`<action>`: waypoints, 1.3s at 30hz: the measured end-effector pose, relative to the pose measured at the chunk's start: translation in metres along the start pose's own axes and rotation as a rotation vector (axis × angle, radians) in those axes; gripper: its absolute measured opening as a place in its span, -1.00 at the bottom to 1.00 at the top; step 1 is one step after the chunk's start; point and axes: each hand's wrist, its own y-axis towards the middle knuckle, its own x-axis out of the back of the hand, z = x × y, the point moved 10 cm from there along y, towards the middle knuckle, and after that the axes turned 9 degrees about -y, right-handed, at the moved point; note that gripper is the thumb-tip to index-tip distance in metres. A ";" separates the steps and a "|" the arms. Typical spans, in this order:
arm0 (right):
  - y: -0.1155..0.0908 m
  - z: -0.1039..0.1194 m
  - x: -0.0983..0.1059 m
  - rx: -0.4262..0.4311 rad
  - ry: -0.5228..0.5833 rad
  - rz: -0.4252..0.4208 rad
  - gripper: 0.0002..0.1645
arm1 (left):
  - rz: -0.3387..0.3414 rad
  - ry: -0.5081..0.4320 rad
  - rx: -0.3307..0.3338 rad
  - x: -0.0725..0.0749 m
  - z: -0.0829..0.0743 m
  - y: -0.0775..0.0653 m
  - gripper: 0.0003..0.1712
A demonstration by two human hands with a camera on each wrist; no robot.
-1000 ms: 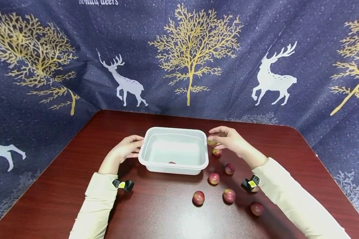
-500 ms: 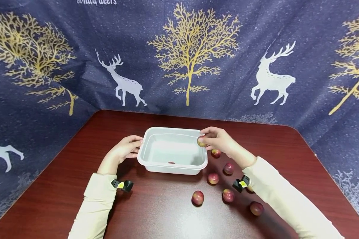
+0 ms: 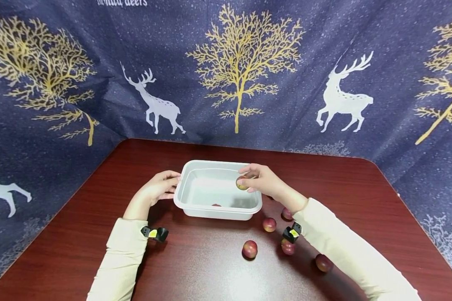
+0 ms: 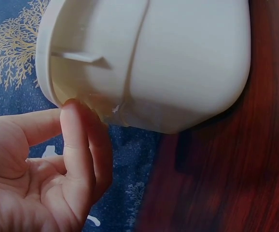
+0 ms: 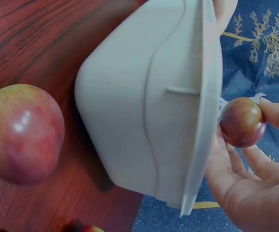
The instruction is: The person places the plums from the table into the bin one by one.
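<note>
A white plastic container [image 3: 218, 213] stands on the table, with a bit of a red plum [image 3: 216, 205] showing inside at its near wall. My left hand [image 3: 159, 187] holds the container's left end, bent fingertips right under the rim in the left wrist view. My right hand [image 3: 265, 180] reaches over the container's right rim. It pinches a red and yellow-green plum [image 5: 243, 122] between thumb and fingers, above the inside of the container. Below the rim, the container's outer wall [image 5: 115, 111] fills the middle of the right wrist view.
Several plums lie to the right and in front of the container, among them a near plum [image 3: 250, 249], a plum by the container's corner [image 3: 269, 224] and one under the right forearm [image 3: 324, 263]. A dark blue printed cloth [image 3: 211, 83] hangs behind the wooden table [image 3: 196, 267].
My right hand has moved left with its plum, from beside the container's right rim to over its inside. The left hand and the container have stayed put.
</note>
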 end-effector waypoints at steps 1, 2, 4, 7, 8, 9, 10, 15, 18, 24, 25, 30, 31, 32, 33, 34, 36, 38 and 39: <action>0.001 0.000 -0.002 0.004 -0.004 0.004 -0.52 | -0.002 -0.001 0.002 0.000 0.000 0.000 -0.53; 0.001 0.000 -0.004 0.006 -0.006 0.006 -0.52 | -0.002 -0.001 0.003 0.001 0.001 0.000 -0.53; 0.003 0.000 -0.007 0.013 -0.017 0.010 -0.53 | 0.000 -0.002 0.003 0.001 0.002 0.001 -0.53; 0.005 0.001 -0.011 0.025 -0.039 0.014 -0.54 | 0.002 -0.011 0.003 0.001 0.002 0.001 -0.53; 0.006 0.001 -0.013 0.030 -0.046 0.015 -0.55 | 0.004 -0.013 0.001 0.001 0.002 0.001 -0.53; 0.007 0.002 -0.015 0.039 -0.054 0.017 -0.55 | 0.004 -0.015 0.001 0.001 0.002 0.001 -0.53; 0.008 0.003 -0.017 0.049 -0.062 0.020 -0.55 | 0.004 -0.017 0.000 0.001 0.002 0.001 -0.53; 0.011 0.005 -0.027 0.090 -0.088 0.034 -0.55 | 0.003 -0.014 0.003 0.001 0.003 0.000 -0.52; 0.013 0.004 -0.032 0.100 -0.098 0.052 -0.53 | 0.002 -0.009 0.008 0.001 0.003 0.000 -0.52; 0.016 0.004 -0.041 0.124 -0.145 0.085 -0.48 | -0.008 -0.007 0.016 0.001 0.003 -0.001 -0.52; 0.016 0.005 -0.041 0.135 -0.171 0.083 -0.48 | -0.008 -0.007 0.017 0.001 0.003 -0.001 -0.52; 0.014 0.010 -0.040 0.184 -0.268 0.062 -0.49 | -0.004 -0.009 0.019 -0.001 0.003 -0.001 -0.52; 0.014 0.011 -0.040 0.196 -0.285 0.058 -0.49 | -0.004 -0.007 0.019 -0.001 0.003 0.000 -0.52; 0.015 0.011 -0.040 0.202 -0.297 0.057 -0.49 | -0.005 -0.006 0.019 -0.001 0.002 0.000 -0.52; 0.015 0.011 -0.041 0.205 -0.309 0.056 -0.48 | -0.007 -0.005 0.021 0.000 0.002 0.000 -0.52; 0.015 0.010 -0.041 0.206 -0.320 0.058 -0.48 | -0.008 -0.003 0.021 0.000 0.002 0.000 -0.52; 0.015 0.011 -0.042 0.206 -0.338 0.064 -0.47 | -0.009 0.001 0.022 0.000 0.001 0.000 -0.51; 0.015 0.011 -0.042 0.200 -0.360 0.071 -0.46 | -0.008 0.005 0.021 -0.001 0.000 0.000 -0.51; 0.014 0.011 -0.043 0.194 -0.367 0.073 -0.46 | -0.007 0.007 0.019 -0.001 0.000 0.000 -0.51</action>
